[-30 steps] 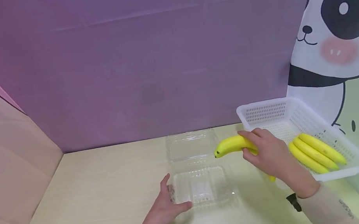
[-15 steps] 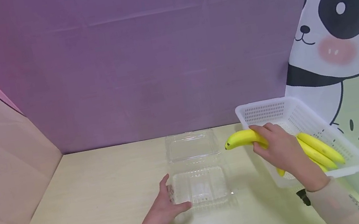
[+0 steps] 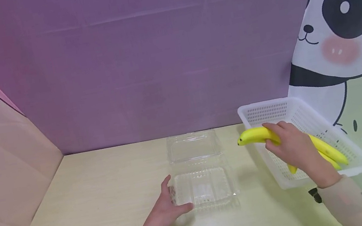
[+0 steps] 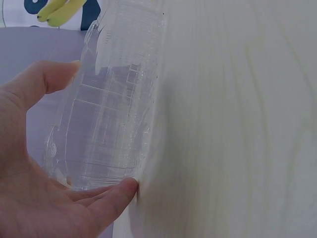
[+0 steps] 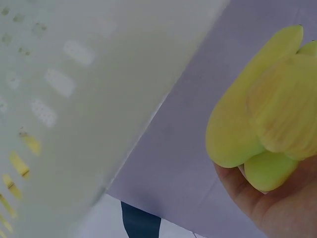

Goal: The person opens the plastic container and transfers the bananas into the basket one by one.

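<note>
My left hand [image 3: 165, 212] holds the near left corner of a clear plastic clamshell container [image 3: 202, 186], thumb at its front edge and fingers along its left side. Its hinged lid [image 3: 193, 147] lies folded back toward the wall. In the left wrist view, the thumb tip meets the container's [image 4: 104, 129] rim while the fingers lie along its end. My right hand [image 3: 294, 146] grips a bunch of bananas [image 3: 254, 135] from above, over the left side of a white basket. In the right wrist view, the bunch [image 5: 237, 119] overlaps the palm and hides most of the fingers.
The white perforated basket [image 3: 359, 170] stands at the table's right edge with more bananas [image 3: 329, 149] inside, partly hidden by the right hand. A purple wall [image 3: 160, 72] closes off the back, and printed cloth panels stand at both sides of the pale wooden table [image 3: 92, 207].
My right hand has moved right with the bananas, from beside the container to over the basket. The left hand and the container have stayed in place.
</note>
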Demonstrator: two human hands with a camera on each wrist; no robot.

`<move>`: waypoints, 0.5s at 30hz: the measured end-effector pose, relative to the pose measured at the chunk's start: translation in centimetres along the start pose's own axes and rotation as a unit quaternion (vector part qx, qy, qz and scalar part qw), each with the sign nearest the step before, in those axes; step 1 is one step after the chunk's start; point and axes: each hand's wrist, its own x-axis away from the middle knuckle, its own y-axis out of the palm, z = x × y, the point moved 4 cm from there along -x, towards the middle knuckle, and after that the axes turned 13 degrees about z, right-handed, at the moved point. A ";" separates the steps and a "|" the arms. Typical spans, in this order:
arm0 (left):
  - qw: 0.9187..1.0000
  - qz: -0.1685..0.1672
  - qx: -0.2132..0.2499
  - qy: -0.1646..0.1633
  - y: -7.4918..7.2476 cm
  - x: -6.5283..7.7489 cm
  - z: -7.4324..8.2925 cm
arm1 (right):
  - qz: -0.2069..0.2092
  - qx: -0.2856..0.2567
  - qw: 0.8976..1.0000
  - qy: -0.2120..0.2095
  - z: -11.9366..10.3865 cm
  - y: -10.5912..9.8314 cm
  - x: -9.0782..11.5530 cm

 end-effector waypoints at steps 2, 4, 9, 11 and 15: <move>1.000 -0.001 0.002 0.001 -0.1 0.0 0.0 | -0.003 0.002 1.000 0.007 0.3 0.0 0.0; 1.000 -0.002 0.005 0.003 -0.1 0.0 0.1 | -0.006 0.004 1.000 0.014 0.7 0.0 -0.1; 1.000 -0.004 0.008 0.003 0.0 0.0 0.1 | -0.010 0.011 1.000 0.025 1.5 -0.1 -0.2; 1.000 -0.004 0.009 0.001 0.0 0.1 0.1 | -0.010 0.013 0.999 0.028 1.9 -0.1 -0.2; 1.000 -0.001 0.007 -0.001 -0.1 0.2 0.2 | -0.015 0.014 0.999 0.035 2.9 -0.1 -0.2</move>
